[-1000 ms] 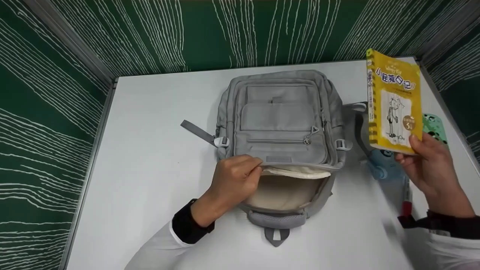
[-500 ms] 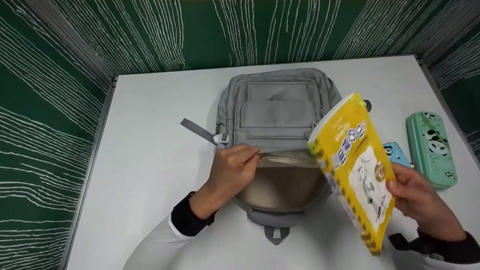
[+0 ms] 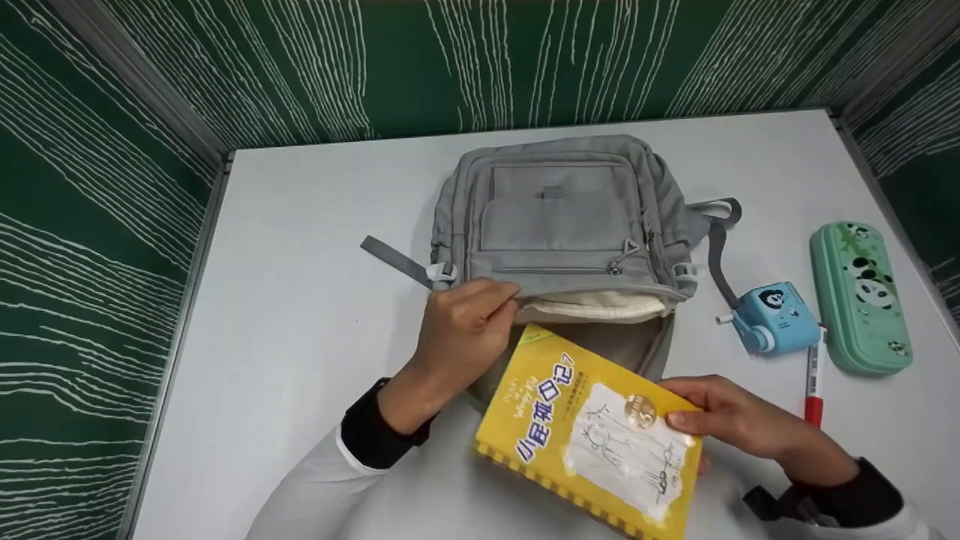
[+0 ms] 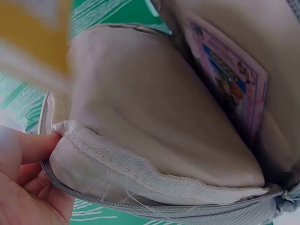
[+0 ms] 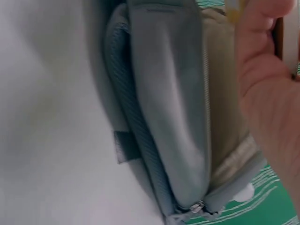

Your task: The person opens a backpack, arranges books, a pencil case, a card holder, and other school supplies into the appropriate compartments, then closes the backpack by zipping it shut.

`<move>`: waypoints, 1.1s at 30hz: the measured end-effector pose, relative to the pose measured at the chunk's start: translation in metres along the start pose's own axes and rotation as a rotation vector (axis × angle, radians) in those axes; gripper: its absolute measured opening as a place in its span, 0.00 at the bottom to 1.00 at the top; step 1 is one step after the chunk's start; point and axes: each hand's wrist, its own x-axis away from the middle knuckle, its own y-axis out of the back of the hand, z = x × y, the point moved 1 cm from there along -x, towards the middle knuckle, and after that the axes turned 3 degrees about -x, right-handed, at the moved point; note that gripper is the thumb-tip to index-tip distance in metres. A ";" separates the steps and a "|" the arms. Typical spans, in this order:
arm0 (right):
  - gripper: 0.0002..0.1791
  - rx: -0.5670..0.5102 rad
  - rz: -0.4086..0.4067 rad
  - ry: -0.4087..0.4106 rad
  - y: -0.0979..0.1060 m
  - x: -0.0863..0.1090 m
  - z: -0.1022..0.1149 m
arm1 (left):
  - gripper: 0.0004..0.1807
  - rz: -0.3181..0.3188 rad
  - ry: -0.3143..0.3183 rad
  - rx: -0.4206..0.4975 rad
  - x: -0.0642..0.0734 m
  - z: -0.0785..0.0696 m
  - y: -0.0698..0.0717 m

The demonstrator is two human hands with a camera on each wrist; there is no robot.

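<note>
A grey backpack (image 3: 562, 225) lies on the table with its zipped main compartment gaping toward me. My left hand (image 3: 469, 337) pinches the edge of the opening and lifts it; the left wrist view shows the thumb and fingers on the zipper edge (image 4: 117, 201). In my right hand (image 3: 739, 420) is a yellow book (image 3: 592, 435), held by its right edge, tilted, with its upper corner overlapping the opening in the head view. A pink illustrated book or card (image 4: 232, 75) sits inside the bag. The right wrist view shows the bag's side close to the right hand (image 5: 267, 56).
To the right of the bag are a blue pencil sharpener (image 3: 780, 319) with a crank, a red-and-white marker (image 3: 814, 382) and a green panda pencil case (image 3: 862, 300). Loose straps (image 3: 397, 259) stick out from the bag's sides. Green panels (image 3: 420, 67) border the white table (image 3: 300, 225).
My right hand has brought the yellow book from the right side down and left to the bag's opening, turning it. The left hand has raised the opening's edge slightly.
</note>
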 end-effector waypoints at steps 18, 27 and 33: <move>0.21 -0.132 -0.138 -0.155 -0.002 -0.010 -0.008 | 0.11 -0.016 -0.024 -0.003 0.001 -0.001 0.003; 0.18 -0.078 -0.492 -0.114 -0.003 -0.028 -0.008 | 0.12 -0.039 -0.067 -0.006 0.008 -0.003 0.001; 0.20 -0.134 -0.628 -0.057 -0.005 -0.049 -0.008 | 0.13 -0.036 -0.085 -0.036 0.017 -0.006 0.000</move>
